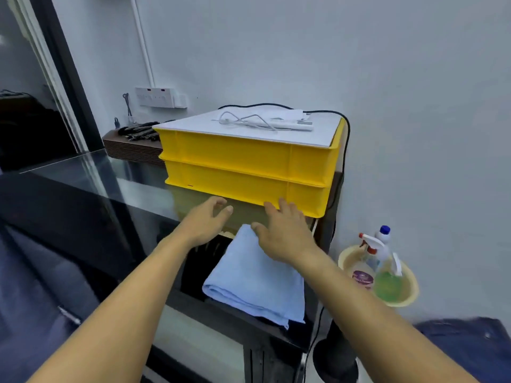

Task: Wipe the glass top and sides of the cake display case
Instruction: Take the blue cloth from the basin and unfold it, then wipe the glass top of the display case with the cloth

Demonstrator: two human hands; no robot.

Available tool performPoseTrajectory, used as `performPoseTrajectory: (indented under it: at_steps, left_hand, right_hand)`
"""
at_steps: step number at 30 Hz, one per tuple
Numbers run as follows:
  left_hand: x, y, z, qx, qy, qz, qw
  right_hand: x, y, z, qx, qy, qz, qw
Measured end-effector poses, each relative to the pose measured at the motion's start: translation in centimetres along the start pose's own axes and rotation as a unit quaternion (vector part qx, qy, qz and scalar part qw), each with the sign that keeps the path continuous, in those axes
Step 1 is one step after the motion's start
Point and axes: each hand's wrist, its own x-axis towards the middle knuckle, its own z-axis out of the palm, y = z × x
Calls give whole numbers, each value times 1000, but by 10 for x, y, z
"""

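Here the glass top [91, 172] of the display case stretches out to the left, with two stacked yellow crates [246, 167] sitting on its far end. A folded blue cloth [257, 275] lies near the front edge. The left hand [206, 221] hovers with fingers loose and apart. The right hand [282, 230] seems to touch the bottom crate, fingers spread. A bowl [409, 286] with spray bottles [372, 258] sits at the right.

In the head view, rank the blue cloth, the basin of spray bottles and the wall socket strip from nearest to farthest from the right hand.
From the right hand:
1. Blue cloth: folded, directly under the hand on the case's near end.
2. Basin of spray bottles: lower right, down beside the case.
3. Wall socket strip: on the back wall, beyond the yellow crates.
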Motion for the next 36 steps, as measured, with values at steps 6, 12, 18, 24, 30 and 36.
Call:
performPoseTrajectory:
  at_steps: [6, 12, 18, 24, 30, 36]
  left_hand:
    - [36, -35, -6, 113, -6, 16, 993]
    - [47, -46, 19, 210, -93, 63, 971]
    - [45, -53, 15, 243, -130, 98, 956]
    - [46, -55, 17, 256, -140, 110, 950]
    - [39, -62, 10, 258, -158, 143, 942]
    - [37, -64, 6, 251, -167, 155, 941]
  right_hand:
    - [-26, -26, 78, -66, -99, 39, 992]
    - [-26, -23, 74, -58, -76, 44, 994]
    - [-23, -37, 75, -46, -45, 141, 988]
    - [-22, -53, 85, -72, 0, 215, 974]
    - [-69, -51, 81, -74, 8, 244, 967]
    - [-31, -36, 76, -87, 40, 313, 945]
